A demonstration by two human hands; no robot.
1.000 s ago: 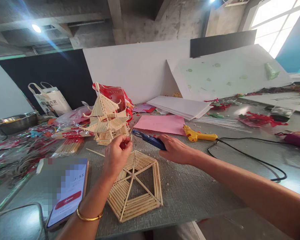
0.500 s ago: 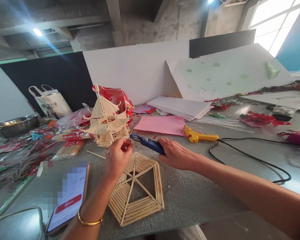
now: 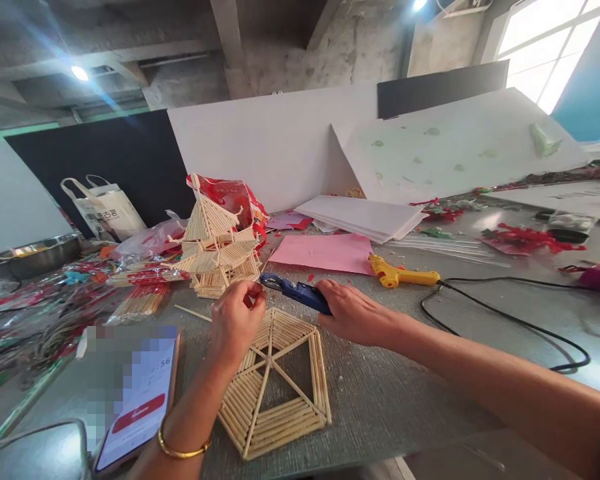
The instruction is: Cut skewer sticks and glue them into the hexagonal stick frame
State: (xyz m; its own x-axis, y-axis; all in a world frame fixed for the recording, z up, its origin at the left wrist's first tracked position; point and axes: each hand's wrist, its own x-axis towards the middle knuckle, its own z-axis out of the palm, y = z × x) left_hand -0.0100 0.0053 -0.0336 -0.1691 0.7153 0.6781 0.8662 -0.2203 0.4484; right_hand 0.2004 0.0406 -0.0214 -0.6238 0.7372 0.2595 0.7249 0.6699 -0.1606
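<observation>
My left hand (image 3: 237,323) is closed in a pinch on a thin wooden stick (image 3: 193,313), whose free end sticks out to the left. In my right hand (image 3: 353,310) is a blue-handled cutter (image 3: 300,293), its head close by my left fingertips. Whether its jaws touch the stick is hidden. Below both hands lies a hexagonal stick frame (image 3: 280,423) with spokes meeting in the middle. Some of its sections are filled with rows of sticks; others show the table through them. Behind my left hand stands a tiered stick pagoda model (image 3: 217,247).
A phone (image 3: 140,407) lies at the left near my forearm. Wrapped stick bundles (image 3: 140,300) and plastic litter spread across the left side. Pink paper (image 3: 323,253) and a yellow glue gun (image 3: 403,275) with a black cord lie beyond my right hand. White boards (image 3: 365,215) are stacked behind.
The view has shifted very slightly. Both hands, the cutter and the stick keep nearly the same places relative to each other.
</observation>
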